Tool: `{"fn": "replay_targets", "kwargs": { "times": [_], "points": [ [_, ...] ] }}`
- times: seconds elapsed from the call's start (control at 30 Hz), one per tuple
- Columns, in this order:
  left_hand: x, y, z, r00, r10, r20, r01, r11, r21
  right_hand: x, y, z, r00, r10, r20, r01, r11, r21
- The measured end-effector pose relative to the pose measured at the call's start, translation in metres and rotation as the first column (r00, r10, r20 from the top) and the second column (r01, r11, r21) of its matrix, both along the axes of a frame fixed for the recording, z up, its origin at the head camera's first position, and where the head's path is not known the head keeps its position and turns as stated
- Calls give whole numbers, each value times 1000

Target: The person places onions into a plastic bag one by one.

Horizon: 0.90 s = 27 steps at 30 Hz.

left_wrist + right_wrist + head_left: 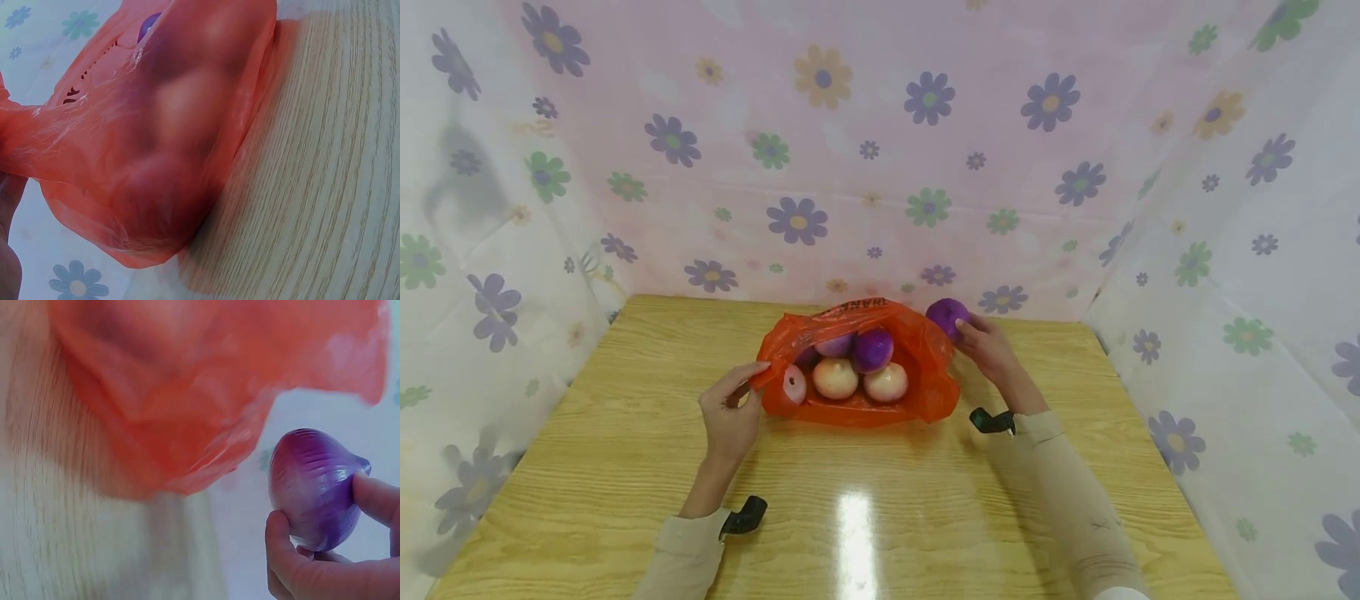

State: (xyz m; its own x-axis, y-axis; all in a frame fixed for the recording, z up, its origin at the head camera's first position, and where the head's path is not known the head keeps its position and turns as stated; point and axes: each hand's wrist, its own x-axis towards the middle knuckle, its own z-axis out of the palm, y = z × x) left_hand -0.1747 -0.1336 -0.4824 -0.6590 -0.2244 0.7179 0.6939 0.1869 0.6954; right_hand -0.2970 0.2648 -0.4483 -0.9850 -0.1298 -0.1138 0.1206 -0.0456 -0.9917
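Note:
An orange-red plastic bag (936, 392) lies on its side in the head view, its mouth facing me. Inside I see a purple onion (872, 350), two pale yellowish onions (835, 379), a pink round item (793, 385) with a dark spot, and more purple ones partly hidden by the film. My left hand (730, 412) pinches the bag's left rim. Just outside the bag's right side, my right hand (992, 350) holds another purple onion (315, 490) between thumb and fingers, apart from the bag in the right wrist view.
The bag rests on a wood-grain table (625, 450), near its back edge. Flower-patterned sheets (865, 150) hang behind the table and along both sides. A black wrist camera (745, 515) sticks out at each sleeve cuff.

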Motion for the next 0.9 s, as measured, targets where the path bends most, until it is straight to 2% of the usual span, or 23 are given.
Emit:
{"fn": "replay_targets", "kwargs": {
  "times": [0.4, 0.57, 0.67, 0.77, 0.9],
  "points": [
    [0, 2, 2, 1000, -2, -14, 2, 1000, 7, 35, -2, 45, 998, 55, 35, -51, 993, -106],
    [0, 2, 2, 1000, 1, -13, -1, 1000, 2, 54, -9, 66, 996, 91, 19, -87, 983, -162],
    [0, 2, 1, 1000, -1, -8, 1, 1000, -2, 65, -16, 77, 991, 134, -4, -133, 977, -165],
    [0, 2, 0, 1000, 0, 0, 0, 1000, -7, 74, -24, 85, 974, 222, -39, -226, 967, -118],
    [0, 2, 0, 1000, 3, 4, -3, 1000, -13, 82, -36, 91, 933, 356, -48, -358, 933, -40]
  ]
}}
